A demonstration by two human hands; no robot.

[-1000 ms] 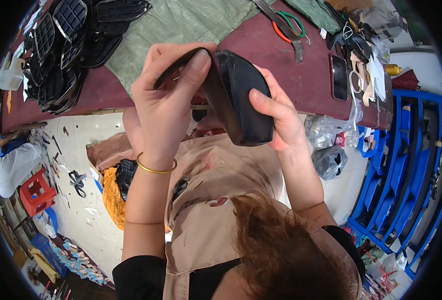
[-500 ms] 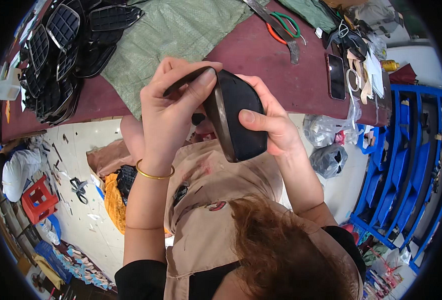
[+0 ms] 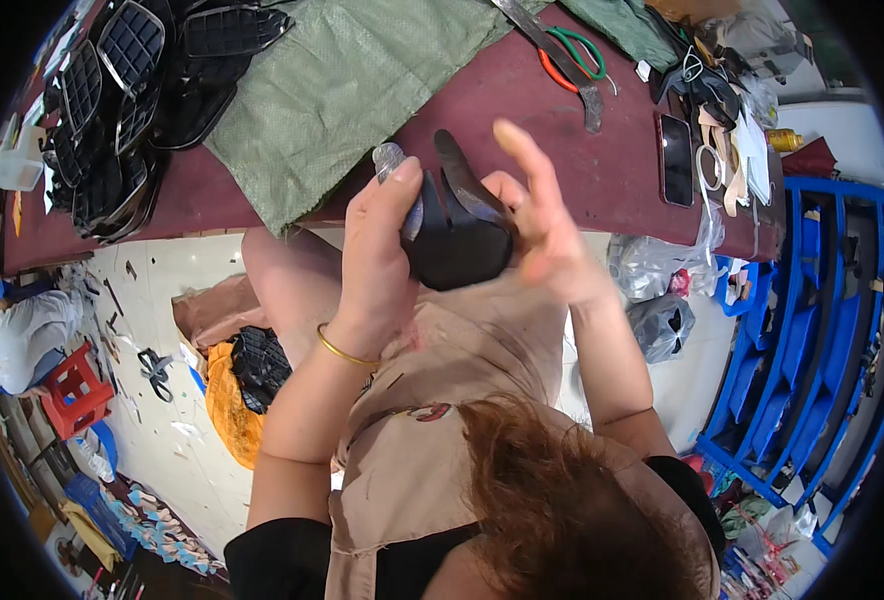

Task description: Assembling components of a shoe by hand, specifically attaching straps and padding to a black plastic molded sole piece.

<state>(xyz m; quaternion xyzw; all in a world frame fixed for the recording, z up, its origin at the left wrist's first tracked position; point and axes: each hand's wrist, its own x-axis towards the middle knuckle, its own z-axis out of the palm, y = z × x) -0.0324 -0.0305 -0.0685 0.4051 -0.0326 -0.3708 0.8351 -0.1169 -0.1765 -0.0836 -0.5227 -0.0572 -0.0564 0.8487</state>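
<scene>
My left hand (image 3: pixel 377 235) is closed round a black moulded piece (image 3: pixel 460 250) that looks like a shoe sole or heel part, held over my lap near the table's front edge. A dark narrow flap stands up from its top, and a grey shiny end shows above my left thumb. At the piece's right side is my right hand (image 3: pixel 552 235), open and blurred, its index finger stretched upward. Whether its thumb touches the piece, I cannot tell.
A heap of black soles with gridded undersides (image 3: pixel 132 50) lies at the table's left, beside a green woven sheet (image 3: pixel 312 80). Scissors (image 3: pixel 567 70) and a phone (image 3: pixel 676 160) lie to the right. A blue rack (image 3: pixel 797 320) stands right of the dark red table (image 3: pixel 602 190).
The black piece has turned and sits lower and upright in my left hand, which now wraps its side. My right hand has let go and spread its fingers.
</scene>
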